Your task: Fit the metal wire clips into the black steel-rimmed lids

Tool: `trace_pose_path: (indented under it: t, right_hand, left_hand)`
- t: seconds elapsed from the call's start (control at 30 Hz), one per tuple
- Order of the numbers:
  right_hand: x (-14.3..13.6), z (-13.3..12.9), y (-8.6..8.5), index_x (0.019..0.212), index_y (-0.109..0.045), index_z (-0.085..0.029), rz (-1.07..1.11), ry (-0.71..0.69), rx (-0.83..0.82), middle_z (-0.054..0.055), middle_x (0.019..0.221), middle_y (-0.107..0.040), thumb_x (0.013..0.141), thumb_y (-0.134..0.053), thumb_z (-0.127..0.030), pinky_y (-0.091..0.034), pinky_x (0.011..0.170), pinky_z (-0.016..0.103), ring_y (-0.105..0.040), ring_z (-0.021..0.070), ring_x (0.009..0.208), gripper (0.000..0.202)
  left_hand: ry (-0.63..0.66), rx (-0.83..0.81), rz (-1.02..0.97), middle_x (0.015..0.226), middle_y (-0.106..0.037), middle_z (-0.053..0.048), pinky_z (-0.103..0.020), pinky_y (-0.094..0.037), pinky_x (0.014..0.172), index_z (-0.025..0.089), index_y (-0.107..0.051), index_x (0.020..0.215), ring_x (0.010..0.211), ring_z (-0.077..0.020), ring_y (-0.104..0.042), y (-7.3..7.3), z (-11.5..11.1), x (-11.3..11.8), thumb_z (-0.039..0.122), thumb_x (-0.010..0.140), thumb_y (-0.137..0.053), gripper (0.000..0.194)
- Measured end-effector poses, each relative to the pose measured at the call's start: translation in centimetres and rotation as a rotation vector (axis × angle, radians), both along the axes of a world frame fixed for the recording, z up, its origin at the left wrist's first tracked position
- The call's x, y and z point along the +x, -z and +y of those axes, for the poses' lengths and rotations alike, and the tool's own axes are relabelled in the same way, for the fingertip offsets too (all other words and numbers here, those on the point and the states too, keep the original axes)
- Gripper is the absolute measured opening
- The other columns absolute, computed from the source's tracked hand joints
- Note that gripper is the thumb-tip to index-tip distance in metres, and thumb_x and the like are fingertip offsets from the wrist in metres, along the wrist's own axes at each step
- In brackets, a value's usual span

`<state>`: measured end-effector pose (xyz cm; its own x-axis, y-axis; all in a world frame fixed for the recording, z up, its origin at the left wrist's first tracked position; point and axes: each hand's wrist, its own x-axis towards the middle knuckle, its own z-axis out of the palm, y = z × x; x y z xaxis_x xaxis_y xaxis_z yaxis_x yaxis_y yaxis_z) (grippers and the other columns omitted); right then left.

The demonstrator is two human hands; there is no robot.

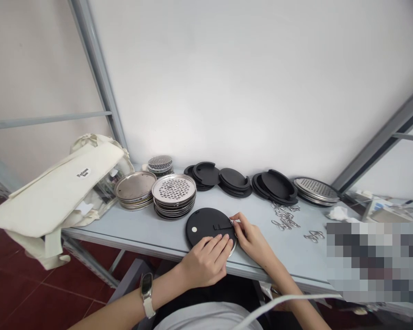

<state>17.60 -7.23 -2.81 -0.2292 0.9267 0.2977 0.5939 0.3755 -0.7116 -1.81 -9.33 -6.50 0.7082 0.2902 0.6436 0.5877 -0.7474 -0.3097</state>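
Note:
A round black disc (203, 222) with a white dot, a small slot and a raised bar lies at the table's front edge. A thin pale metal rim shows under its right side. My left hand (208, 259) rests flat over the front of the disc, fingers stretched out. At the disc's right edge, the fingers of my right hand (249, 236) pinch a small metal wire clip (231, 222), mostly hidden by the fingertips. Loose wire clips (285, 216) lie right of my right hand, with a smaller group (314, 236) further right.
Stacks of perforated metal discs (174, 190), plain metal discs (136, 185) and small grater discs (160, 162) stand left. Black round holders (234, 178) line the wall. Grater plates (316, 189) lie at the right. A cream bag (62, 188) overhangs the table's left end. A white cable (282, 300) crosses in front.

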Motion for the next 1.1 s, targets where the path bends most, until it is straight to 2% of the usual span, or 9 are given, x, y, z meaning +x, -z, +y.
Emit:
trace_pose_path:
  t: [0.23, 0.43, 0.63, 0.77, 0.87, 1.1]
  right_hand:
    - [0.12, 0.19, 0.09, 0.105, -0.048, -0.021, 0.004, -0.004, 0.022, 0.003, 0.078, -0.064, 0.097, -0.029, -0.031, -0.042, 0.06, 0.027, -0.058, 0.0168, 0.059, 0.023]
    - [0.17, 0.15, 0.17, 0.108, -0.048, -0.021, 0.015, -0.005, 0.001, 0.001, 0.072, -0.063, 0.097, -0.032, -0.034, -0.042, 0.06, 0.025, -0.055, 0.016, 0.058, 0.023]
    - [-0.1, 0.01, -0.01, 0.111, -0.043, -0.021, 0.044, 0.023, 0.01, -0.005, 0.06, -0.054, 0.096, -0.036, -0.038, -0.042, 0.059, 0.024, -0.051, 0.0146, 0.055, 0.024]
    - [0.02, 0.17, 0.2, 0.105, -0.046, -0.02, 0.042, 0.056, 0.025, -0.006, 0.056, -0.049, 0.094, -0.04, -0.043, -0.041, 0.056, 0.024, -0.048, 0.0142, 0.052, 0.025]
    - [0.23, 0.26, 0.28, 0.1, -0.049, -0.02, 0.042, 0.072, 0.02, -0.005, 0.058, -0.051, 0.093, -0.043, -0.044, -0.041, 0.057, 0.024, -0.049, 0.0139, 0.054, 0.026]
    - [0.26, 0.11, -0.09, 0.093, -0.051, -0.02, 0.067, 0.053, -0.005, -0.005, 0.056, -0.048, 0.095, -0.038, -0.042, -0.037, 0.053, 0.024, -0.046, 0.0137, 0.053, 0.025]
  left_hand:
    - [0.001, -0.006, 0.004, 0.134, -0.051, -0.009, -0.031, -0.041, 0.093, 0.01, -0.051, 0.129, 0.117, -0.0206, -0.051, -0.07, -0.04, -0.01, 0.026, 0.086, -0.042, 0.047]
    - [0.002, -0.009, 0.006, 0.134, -0.051, -0.009, -0.031, -0.04, 0.093, 0.009, -0.052, 0.129, 0.116, -0.0212, -0.051, -0.19, -0.09, 0.02, 0.025, 0.087, -0.04, 0.046]
    - [0.004, -0.006, 0.004, 0.134, -0.051, -0.009, -0.03, -0.041, 0.092, 0.009, -0.051, 0.129, 0.116, -0.0209, -0.051, -0.2, -0.1, 0.05, 0.025, 0.086, -0.041, 0.047]
    - [-0.005, -0.003, 0.02, 0.133, -0.052, -0.01, -0.03, -0.041, 0.092, 0.009, -0.051, 0.129, 0.116, -0.0208, -0.051, -0.23, -0.11, 0.03, 0.026, 0.086, -0.042, 0.048]
    - [-0.01, -0.003, 0.029, 0.133, -0.052, -0.01, -0.03, -0.042, 0.092, 0.009, -0.051, 0.129, 0.117, -0.0206, -0.051, -0.24, -0.09, 0.01, 0.026, 0.086, -0.042, 0.048]
    - [-0.008, -0.006, 0.024, 0.134, -0.051, -0.01, -0.03, -0.041, 0.092, 0.01, -0.051, 0.13, 0.117, -0.0207, -0.051, -0.02, -0.04, 0.01, 0.026, 0.086, -0.041, 0.047]
